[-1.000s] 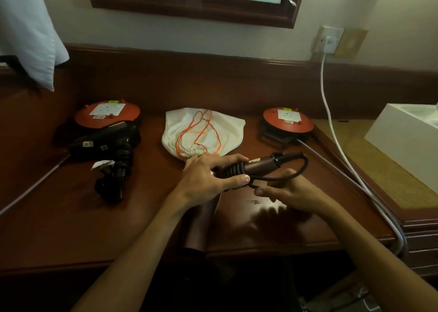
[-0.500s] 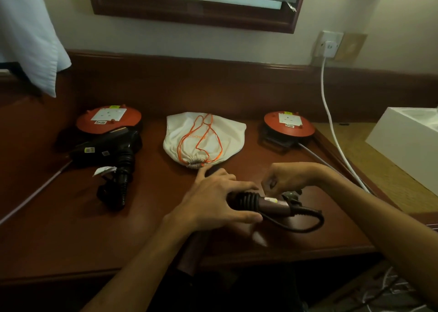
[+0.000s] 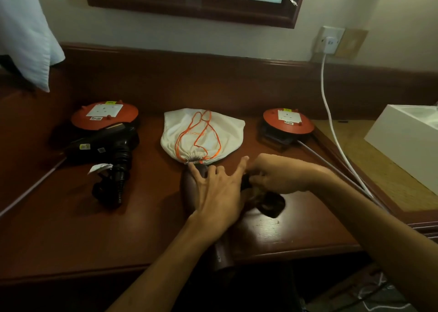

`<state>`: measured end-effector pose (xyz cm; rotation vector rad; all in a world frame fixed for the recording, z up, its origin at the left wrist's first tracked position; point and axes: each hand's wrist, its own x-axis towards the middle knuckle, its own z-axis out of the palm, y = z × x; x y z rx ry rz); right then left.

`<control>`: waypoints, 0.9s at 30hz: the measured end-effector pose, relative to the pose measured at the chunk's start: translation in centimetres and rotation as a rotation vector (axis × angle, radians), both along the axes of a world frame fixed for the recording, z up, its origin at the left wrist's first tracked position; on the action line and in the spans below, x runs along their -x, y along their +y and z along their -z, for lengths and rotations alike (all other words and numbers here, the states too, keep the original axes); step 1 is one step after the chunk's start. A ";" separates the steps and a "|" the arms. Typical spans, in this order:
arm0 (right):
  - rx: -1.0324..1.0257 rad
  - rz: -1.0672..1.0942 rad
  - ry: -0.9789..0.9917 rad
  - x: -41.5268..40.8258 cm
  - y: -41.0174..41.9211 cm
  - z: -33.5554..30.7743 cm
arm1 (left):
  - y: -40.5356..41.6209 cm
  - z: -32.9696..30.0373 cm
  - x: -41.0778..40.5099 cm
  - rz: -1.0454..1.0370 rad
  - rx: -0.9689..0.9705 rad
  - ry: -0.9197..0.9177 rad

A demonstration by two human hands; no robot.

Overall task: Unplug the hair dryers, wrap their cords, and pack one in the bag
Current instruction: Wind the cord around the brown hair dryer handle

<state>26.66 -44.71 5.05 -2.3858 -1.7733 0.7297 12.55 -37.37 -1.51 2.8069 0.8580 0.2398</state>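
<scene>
A brown hair dryer (image 3: pixel 222 254) lies on the wooden desk (image 3: pixel 94 236), its barrel reaching past the front edge. My left hand (image 3: pixel 218 193) rests flat on its body with the fingers spread. My right hand (image 3: pixel 277 176) grips the dark cord (image 3: pixel 272 204) wound around the dryer's handle. A white drawstring bag (image 3: pixel 201 134) with orange cord lies just behind my hands, its mouth drawn tight. A black hair dryer (image 3: pixel 104 145) lies at the left with its cord bundled by its handle.
Two orange extension reels stand at the back, the left reel (image 3: pixel 104 115) and the right reel (image 3: pixel 288 123). A white cable (image 3: pixel 331 122) runs from the wall socket (image 3: pixel 329 40) down the right side. A white box (image 3: pixel 407 138) sits at far right. A white cloth (image 3: pixel 26 34) hangs at top left.
The brown dryer has been lowered from in front of me onto the desk. My left hand opened flat on it. My right hand moved in onto the wound cord.
</scene>
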 end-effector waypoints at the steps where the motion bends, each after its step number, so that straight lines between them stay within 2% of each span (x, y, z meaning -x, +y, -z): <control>1: -0.046 0.015 -0.008 0.3 -0.1 0.4 | 0.2 -0.1 -0.3 -0.014 0.023 -0.001; 4: -0.228 0.139 0.071 0.6 -0.8 2.0 | 0.8 -0.1 -0.7 -0.037 0.046 -0.011; 8: -0.406 0.376 0.496 -0.3 -3.1 4.4 | 0.8 -0.4 -0.6 -0.053 0.008 0.006; 11: -0.512 0.398 0.618 0.0 -4.7 6.7 | 0.6 -0.6 -0.7 -0.040 -0.011 0.025; 16: -0.575 0.353 0.533 -0.2 -5.6 8.7 | 0.8 -0.2 -1.3 -0.033 -0.039 0.156; 21: -0.617 0.257 0.336 0.1 -5.5 9.8 | 1.4 -1.3 -2.5 0.085 -0.029 0.381; 23: -0.606 0.231 0.363 -0.1 -6.0 10.0 | 2.0 -1.3 -2.8 0.123 -0.008 0.342; 27: -0.565 0.277 0.610 -0.6 -7.5 10.6 | 2.6 -1.3 -2.6 0.190 0.013 0.143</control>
